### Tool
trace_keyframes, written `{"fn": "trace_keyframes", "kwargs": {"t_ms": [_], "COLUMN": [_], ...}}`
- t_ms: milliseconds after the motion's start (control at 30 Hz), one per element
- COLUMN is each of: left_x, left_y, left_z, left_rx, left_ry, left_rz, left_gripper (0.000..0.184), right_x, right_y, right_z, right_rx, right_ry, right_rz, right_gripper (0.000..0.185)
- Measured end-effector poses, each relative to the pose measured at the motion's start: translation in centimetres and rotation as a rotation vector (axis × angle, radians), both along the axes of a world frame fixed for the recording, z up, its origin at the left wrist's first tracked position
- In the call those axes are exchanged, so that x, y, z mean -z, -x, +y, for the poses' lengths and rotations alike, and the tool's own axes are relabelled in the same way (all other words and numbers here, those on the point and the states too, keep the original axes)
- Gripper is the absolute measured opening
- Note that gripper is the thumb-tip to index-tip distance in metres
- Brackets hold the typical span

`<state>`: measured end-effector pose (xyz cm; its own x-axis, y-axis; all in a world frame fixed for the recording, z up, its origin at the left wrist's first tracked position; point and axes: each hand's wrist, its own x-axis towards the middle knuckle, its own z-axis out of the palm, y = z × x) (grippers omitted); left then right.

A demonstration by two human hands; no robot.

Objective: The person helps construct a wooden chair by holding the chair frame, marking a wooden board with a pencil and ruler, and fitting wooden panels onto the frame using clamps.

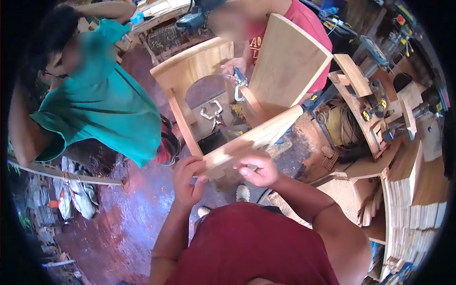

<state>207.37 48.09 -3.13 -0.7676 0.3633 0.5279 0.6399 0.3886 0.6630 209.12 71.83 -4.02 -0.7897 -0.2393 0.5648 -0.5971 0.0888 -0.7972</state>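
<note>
A wooden frame of pale boards stands in front of me, its near board (251,137) running up to the right. My left hand (189,180) is closed on the left end of this board, fingers over its top edge and thumb below. My right hand (260,170) is beside the board's near face, fingers curled; whether anything is in them is hidden. Across the frame, a co-worker's hand (235,65) is at a blue-handled locking clamp (240,85) on an inner rail. The curved far panel (197,61) and tall side panel (289,59) rise beyond.
Another person in a green shirt (104,114) stands left of the frame, arms raised. A second clamp (213,114) shows inside the frame's opening. Stacked boards (403,209) are at right, near a yellow-and-black drill (375,108). Bags (78,197) hang at left.
</note>
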Motion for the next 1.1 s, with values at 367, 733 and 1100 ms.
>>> {"fn": "trace_keyframes", "kwargs": {"t_ms": [367, 733, 1100], "left_x": [-0.6, 0.6, 0.7], "left_y": [1.6, 2.9, 3.5], "left_z": [4.9, 4.6, 4.3], "left_rx": [-0.174, -0.200, -0.159], "left_ry": [0.421, 0.400, 0.355], "left_rz": [0.017, 0.032, -0.003], "left_gripper": [0.033, 0.033, 0.030], "right_x": [1.3, 2.5, 3.1], "right_y": [1.6, 3.5, 5.0], "right_z": [6.3, 11.3, 14.1], "right_rx": [0.198, 0.438, 0.662], "right_ry": [-0.029, 0.008, 0.088], "right_rz": [0.004, -0.024, -0.043], "right_gripper": [0.037, 0.039, 0.031]}}
